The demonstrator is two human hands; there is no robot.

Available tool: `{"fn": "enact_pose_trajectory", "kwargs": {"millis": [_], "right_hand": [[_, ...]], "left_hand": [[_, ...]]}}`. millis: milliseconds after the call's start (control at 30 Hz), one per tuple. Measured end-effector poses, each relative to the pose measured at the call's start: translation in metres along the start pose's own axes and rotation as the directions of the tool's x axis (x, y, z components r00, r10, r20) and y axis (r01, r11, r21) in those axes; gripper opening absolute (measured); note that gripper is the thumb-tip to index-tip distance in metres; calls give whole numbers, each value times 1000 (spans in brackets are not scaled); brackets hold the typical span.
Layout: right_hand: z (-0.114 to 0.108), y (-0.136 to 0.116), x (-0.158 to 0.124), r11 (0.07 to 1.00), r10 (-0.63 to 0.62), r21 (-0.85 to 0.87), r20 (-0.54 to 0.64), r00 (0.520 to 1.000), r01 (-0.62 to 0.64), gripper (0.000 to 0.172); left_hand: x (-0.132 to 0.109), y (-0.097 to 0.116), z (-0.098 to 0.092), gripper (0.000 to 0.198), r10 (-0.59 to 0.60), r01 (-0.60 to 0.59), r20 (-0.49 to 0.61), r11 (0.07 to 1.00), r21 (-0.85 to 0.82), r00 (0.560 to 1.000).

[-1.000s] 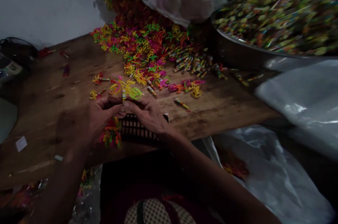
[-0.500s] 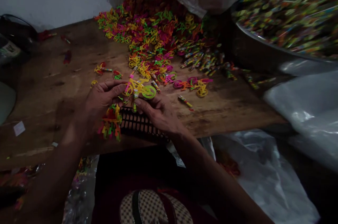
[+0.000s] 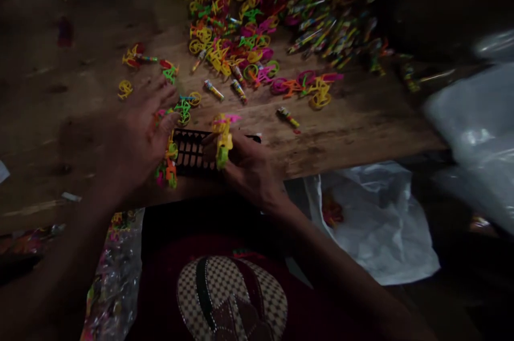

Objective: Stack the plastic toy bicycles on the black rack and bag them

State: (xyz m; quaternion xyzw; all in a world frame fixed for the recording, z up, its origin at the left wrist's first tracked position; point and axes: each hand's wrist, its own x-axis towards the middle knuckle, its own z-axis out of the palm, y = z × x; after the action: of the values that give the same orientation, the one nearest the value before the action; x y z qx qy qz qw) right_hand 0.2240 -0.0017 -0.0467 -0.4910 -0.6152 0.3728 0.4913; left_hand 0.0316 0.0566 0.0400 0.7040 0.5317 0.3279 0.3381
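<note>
My right hand (image 3: 251, 167) pinches a small yellow and green plastic toy bicycle (image 3: 223, 140), turned on end over a black slotted basket (image 3: 193, 151) at the table's near edge. My left hand (image 3: 138, 127) lies over the basket's left side, fingers stretched out toward a green toy bicycle (image 3: 183, 110) on the wood. A clump of coloured toy bicycles (image 3: 168, 164) sits under the left palm, against the basket.
A big heap of neon plastic bicycles (image 3: 236, 14) and small wrapped sticks (image 3: 329, 30) covers the far part of the wooden table (image 3: 72, 105). Loose sticks (image 3: 212, 89) lie near the hands. A white plastic bag (image 3: 369, 218) hangs below the table edge at right.
The left hand has let go of the yellow bicycle and spread out to the left. The right hand has turned the bicycle on end and drawn it nearer. The view has tilted downward.
</note>
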Motion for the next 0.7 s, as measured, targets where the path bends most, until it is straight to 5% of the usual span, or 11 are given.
{"fn": "enact_pose_trajectory", "kwargs": {"millis": [133,400,700], "right_hand": [[17,16,-9,997,-49,-55,-66,997,46,17],[45,31,35,987,-32,-158,-24,999,27,16],[57,39,36,939,-145,-312,21,989,144,20]], "left_hand": [[-1,-26,11,42,131,-164,132,947,278,982],[-2,-35,14,44,159,-189,123,937,293,980],[-4,-42,15,42,178,-186,52,940,285,983]]}}
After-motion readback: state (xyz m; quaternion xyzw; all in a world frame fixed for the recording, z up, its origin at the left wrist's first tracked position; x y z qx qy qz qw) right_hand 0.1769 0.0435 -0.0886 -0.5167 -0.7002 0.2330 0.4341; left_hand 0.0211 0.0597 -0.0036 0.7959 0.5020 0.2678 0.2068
